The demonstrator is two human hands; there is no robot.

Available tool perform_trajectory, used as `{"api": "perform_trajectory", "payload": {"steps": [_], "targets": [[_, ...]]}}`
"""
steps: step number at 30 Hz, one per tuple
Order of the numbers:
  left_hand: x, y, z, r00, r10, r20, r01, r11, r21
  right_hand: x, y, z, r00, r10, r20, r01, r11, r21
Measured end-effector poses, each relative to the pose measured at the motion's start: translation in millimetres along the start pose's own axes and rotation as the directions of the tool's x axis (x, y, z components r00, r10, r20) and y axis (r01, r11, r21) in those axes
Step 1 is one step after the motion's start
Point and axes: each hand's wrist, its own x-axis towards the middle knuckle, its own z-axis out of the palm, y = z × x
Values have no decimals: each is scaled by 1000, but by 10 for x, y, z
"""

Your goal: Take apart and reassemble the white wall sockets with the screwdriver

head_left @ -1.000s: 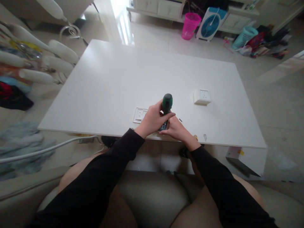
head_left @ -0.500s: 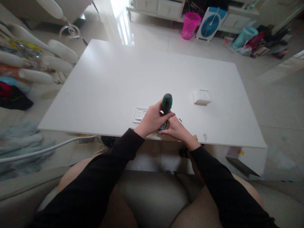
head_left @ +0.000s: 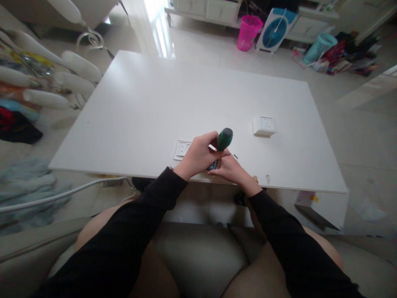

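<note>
My left hand (head_left: 203, 152) is closed around a screwdriver with a green and black handle (head_left: 225, 139). The handle points up and leans to the right, and its tip is hidden by my hands. Below it, my right hand (head_left: 228, 167) grips a small dark piece (head_left: 213, 165) at the table's near edge. Most of that piece is covered by my fingers, so its kind does not show. Just left of my left hand lies a white socket faceplate (head_left: 180, 150), partly hidden. A small dark bit (head_left: 235, 156) rests beside my right hand.
A white socket box (head_left: 263, 126) stands on the white table (head_left: 149, 99), to the right. Near the front edge lie a small clear item (head_left: 268, 179) and a brass-coloured piece (head_left: 255, 179). A pink basket (head_left: 249, 33) and a fan (head_left: 274, 31) stand beyond the table.
The screwdriver handle has tilted to the right and slightly toward me. My left fingers have shifted with it, while my right hand has stayed nearly in place.
</note>
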Motion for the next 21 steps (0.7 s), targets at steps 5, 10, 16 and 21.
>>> {"api": "perform_trajectory", "payload": {"steps": [5, 10, 16, 21], "targets": [[5, 26, -2, 1000, -1, -4, 1, 1000, 23, -1, 18, 10, 1000, 16, -3, -16, 1000, -14], [-2, 27, -23, 998, 27, -55, -17, 986, 163, -7, 1, 4, 999, 43, 1, -43, 999, 1], [-20, 25, 6, 999, 11, 30, -14, 997, 76, 1, 6, 3, 1000, 22, 8, -22, 1000, 12], [-12, 42, -25, 991, -26, 127, 32, 999, -38, -12, -34, -12, 1000, -5, -27, 6, 1000, 31]]}}
